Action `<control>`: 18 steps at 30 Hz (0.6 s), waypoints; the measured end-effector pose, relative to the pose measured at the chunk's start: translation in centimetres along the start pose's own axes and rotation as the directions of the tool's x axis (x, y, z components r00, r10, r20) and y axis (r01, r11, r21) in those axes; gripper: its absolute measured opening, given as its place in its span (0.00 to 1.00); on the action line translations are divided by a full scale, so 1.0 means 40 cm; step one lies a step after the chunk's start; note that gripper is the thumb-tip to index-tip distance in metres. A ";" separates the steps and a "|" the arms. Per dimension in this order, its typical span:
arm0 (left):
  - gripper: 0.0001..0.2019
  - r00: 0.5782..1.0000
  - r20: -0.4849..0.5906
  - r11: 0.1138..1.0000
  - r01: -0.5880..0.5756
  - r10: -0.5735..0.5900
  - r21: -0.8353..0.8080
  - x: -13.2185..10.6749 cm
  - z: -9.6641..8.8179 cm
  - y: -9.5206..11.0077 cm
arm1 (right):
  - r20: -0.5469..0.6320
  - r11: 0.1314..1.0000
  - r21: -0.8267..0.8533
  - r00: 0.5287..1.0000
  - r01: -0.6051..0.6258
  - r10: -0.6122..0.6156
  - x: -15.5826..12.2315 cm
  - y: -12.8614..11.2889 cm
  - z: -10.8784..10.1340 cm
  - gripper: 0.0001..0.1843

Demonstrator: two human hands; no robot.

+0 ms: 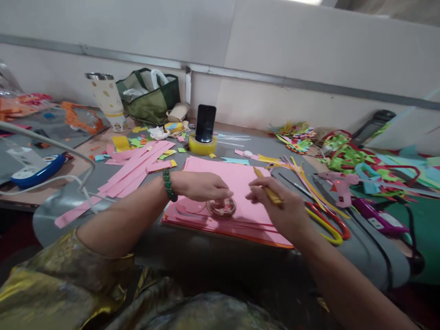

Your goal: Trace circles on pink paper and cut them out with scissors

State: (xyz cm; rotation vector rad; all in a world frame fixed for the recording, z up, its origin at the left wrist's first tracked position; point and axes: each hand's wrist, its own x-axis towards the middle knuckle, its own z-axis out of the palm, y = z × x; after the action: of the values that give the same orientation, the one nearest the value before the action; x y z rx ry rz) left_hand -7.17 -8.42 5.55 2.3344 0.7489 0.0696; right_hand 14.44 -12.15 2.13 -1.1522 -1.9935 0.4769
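A stack of pink paper sheets (240, 178) lies in front of me on the grey mat. Near the stack's front edge sits a small round thing (222, 211) with a see-through rim; its exact kind is unclear. My left hand (202, 185), with a green bead bracelet (169, 184) at the wrist, has its closed fingers down on this thing from above, partly hiding it. Over the right side of the paper, my right hand (282, 206) is closed around a yellow pen (271, 195), which points up and away from me.
Pink strips (137, 167) lie at left, near a white cable. A phone (205, 123) stands on a yellow tape roll (202, 145) behind the paper. Scissors (330, 224) and a pink glue gun (340, 183) lie at right. A tumbler (108, 101) and bag (151, 98) stand behind.
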 end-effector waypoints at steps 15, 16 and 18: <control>0.21 0.925 -0.368 0.980 0.024 -0.096 -0.196 -0.133 0.099 -0.025 | 0.307 0.895 -0.421 0.952 0.150 -0.015 0.045 0.003 0.005 0.25; 0.21 0.915 -0.380 0.979 0.065 -0.135 -0.191 -0.136 0.110 -0.027 | 0.292 0.887 -0.446 0.956 0.123 0.014 0.043 0.010 -0.012 0.25; 0.21 0.896 -0.394 0.976 0.152 -0.204 -0.159 -0.141 0.132 -0.030 | 0.306 0.875 -0.478 0.948 0.072 0.089 0.034 0.030 -0.045 0.25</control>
State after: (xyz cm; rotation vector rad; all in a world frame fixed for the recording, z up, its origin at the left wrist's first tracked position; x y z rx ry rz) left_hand -11.19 -13.82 1.58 2.1424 1.1267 0.5232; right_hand 16.11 -10.45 3.12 -1.4582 -2.4843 0.1692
